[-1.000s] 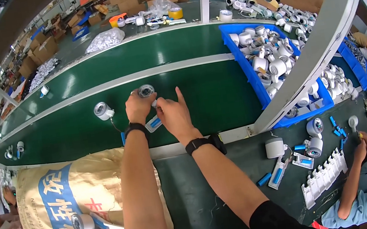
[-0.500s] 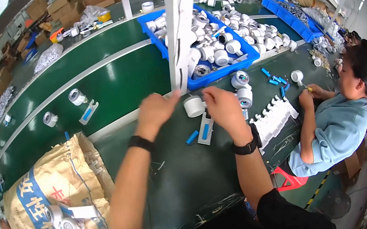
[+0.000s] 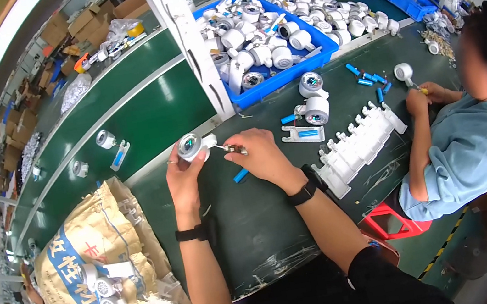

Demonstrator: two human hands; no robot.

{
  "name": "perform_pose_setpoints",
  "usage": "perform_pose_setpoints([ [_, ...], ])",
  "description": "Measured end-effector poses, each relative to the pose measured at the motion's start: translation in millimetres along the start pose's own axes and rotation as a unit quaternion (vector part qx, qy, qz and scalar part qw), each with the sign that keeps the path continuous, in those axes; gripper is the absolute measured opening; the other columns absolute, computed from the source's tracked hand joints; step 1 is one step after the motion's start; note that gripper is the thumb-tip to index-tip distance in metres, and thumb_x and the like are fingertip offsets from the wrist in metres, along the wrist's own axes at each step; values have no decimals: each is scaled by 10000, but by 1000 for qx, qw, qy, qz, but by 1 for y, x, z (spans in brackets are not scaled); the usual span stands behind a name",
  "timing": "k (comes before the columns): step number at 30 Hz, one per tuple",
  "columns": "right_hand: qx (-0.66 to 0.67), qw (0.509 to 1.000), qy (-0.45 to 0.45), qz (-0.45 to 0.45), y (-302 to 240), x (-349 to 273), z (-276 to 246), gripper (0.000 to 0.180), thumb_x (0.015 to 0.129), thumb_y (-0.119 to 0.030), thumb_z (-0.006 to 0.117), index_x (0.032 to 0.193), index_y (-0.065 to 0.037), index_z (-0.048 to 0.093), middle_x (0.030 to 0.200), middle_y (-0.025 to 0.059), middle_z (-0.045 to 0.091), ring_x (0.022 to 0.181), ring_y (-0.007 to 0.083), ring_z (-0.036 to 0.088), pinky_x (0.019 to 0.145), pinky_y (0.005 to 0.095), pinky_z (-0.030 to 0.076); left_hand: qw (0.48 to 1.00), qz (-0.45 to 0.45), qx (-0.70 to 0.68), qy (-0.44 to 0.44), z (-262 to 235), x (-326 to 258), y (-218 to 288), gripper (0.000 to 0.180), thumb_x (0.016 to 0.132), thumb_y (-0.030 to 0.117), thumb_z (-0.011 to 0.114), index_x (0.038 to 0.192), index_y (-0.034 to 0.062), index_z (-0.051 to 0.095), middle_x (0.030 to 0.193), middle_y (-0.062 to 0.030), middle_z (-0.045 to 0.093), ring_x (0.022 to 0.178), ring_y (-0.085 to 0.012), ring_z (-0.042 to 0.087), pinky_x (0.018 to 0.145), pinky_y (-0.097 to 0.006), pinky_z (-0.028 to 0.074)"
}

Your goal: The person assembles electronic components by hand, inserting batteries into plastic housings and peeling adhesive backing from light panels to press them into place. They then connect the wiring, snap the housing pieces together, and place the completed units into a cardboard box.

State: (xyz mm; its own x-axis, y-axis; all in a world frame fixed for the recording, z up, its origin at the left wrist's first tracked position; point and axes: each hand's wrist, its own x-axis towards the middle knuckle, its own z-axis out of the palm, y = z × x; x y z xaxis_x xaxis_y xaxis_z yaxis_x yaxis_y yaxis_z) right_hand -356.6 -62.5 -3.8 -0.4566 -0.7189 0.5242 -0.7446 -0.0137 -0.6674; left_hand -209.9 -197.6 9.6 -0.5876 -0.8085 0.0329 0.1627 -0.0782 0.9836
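Note:
In my left hand [image 3: 182, 177] is a small white round-headed device [image 3: 190, 146], its dark lens-like face turned up and its short white neck pointing right. Closed around a slim hand tool [image 3: 235, 149], my right hand [image 3: 262, 158] holds the tool's thin metal end at the device's neck. The exact kind of tool cannot be made out. Beneath my right hand a blue cylindrical battery [image 3: 240, 175] lies on the dark green bench. Farther right are a white holder [image 3: 296, 139] with a blue battery in it and two more round-headed devices [image 3: 316, 110].
A blue crate [image 3: 282, 76] of white devices stands beyond a white post [image 3: 186, 40]. Right of my right arm lies a ribbed white rack [image 3: 361, 149]. A woven sack [image 3: 74, 268] fills the lower left. At the right, a co-worker [image 3: 452, 119] handles another white device [image 3: 403, 71].
The white device has gone from the bench beside my right hand into my left hand, lens-like face up. A slim tool now shows in my right hand. The whole view has shifted.

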Motion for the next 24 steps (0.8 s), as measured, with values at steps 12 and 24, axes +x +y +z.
perform_pose_setpoints([
  [12,207,975,7,87,-47,-4,22,213,879,-62,779,1074,-25,702,945,94,717,850,169,716,741,282,573,996,29,-81,19,-42,-22,7,669,876,-62,751,1475,16,465,1369,-80,595,1264,-174,573,1067,-331,495],
  [24,171,985,33,13,-48,25,37,182,866,-39,785,1018,-1,693,904,96,723,816,146,720,722,283,573,990,102,92,19,-55,2,40,656,840,19,813,1420,-7,508,1271,-99,660,1164,-177,636,997,-319,520],
])
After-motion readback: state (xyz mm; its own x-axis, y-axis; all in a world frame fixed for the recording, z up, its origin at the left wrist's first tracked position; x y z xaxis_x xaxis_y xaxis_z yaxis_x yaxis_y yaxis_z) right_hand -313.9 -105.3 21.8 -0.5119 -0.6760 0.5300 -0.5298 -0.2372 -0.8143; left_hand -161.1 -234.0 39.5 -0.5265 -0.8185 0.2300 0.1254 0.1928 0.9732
